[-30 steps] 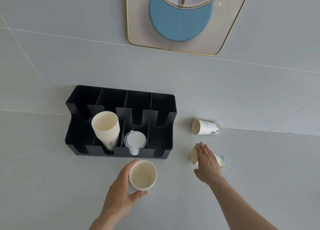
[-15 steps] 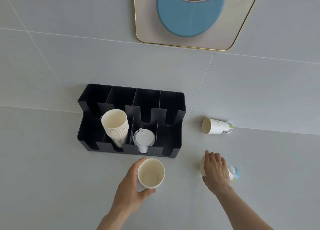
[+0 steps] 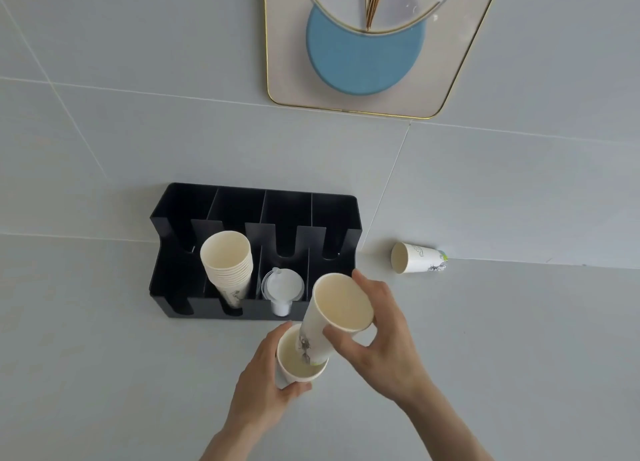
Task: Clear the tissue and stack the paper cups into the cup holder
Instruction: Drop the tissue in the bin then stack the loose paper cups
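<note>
My left hand (image 3: 263,388) grips an upright white paper cup (image 3: 294,374) just in front of the black cup holder (image 3: 256,197). My right hand (image 3: 377,339) holds a second paper cup (image 3: 332,311), tilted, with its base inside the mouth of the first one. A stack of several nested cups (image 3: 230,270) leans in the holder's second slot from the left. Another paper cup (image 3: 417,258) lies on its side against the wall, right of the holder. No tissue is in view.
A clear plastic lid and small white piece (image 3: 282,289) sit in the holder's third slot. On the wall above hangs a gold-rimmed panel (image 3: 277,62) with a blue disc (image 3: 363,62). The grey counter (image 3: 519,356) stretches to both sides.
My right hand picked the lying cup up off the counter and carried it left, into the cup in my left hand. The left hand stayed roughly in place.
</note>
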### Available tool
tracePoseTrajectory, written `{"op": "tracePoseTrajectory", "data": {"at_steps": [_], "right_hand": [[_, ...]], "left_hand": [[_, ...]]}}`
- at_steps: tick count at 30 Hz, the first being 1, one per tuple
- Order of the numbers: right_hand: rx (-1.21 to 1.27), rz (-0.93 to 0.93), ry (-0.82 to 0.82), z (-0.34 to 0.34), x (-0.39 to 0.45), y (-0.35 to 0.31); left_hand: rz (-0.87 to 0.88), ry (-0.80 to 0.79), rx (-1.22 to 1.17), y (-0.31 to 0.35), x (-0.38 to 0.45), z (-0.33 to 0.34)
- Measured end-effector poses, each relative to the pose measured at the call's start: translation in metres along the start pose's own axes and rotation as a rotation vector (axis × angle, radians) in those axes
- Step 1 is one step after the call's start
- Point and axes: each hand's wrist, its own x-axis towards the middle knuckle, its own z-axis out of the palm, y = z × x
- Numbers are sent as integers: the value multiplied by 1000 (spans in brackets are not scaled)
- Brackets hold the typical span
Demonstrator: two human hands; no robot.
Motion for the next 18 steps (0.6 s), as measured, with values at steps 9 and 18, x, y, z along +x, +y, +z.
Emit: {"op": "tracePoseTrajectory", "data": {"at_steps": [9, 18], "right_hand": [[-340, 16, -293, 57, -23, 39], [-383, 97, -314, 67, -24, 55]], "left_hand": [[-21, -4, -10, 2, 1, -1], [21, 7, 13, 1, 1, 0]]}}
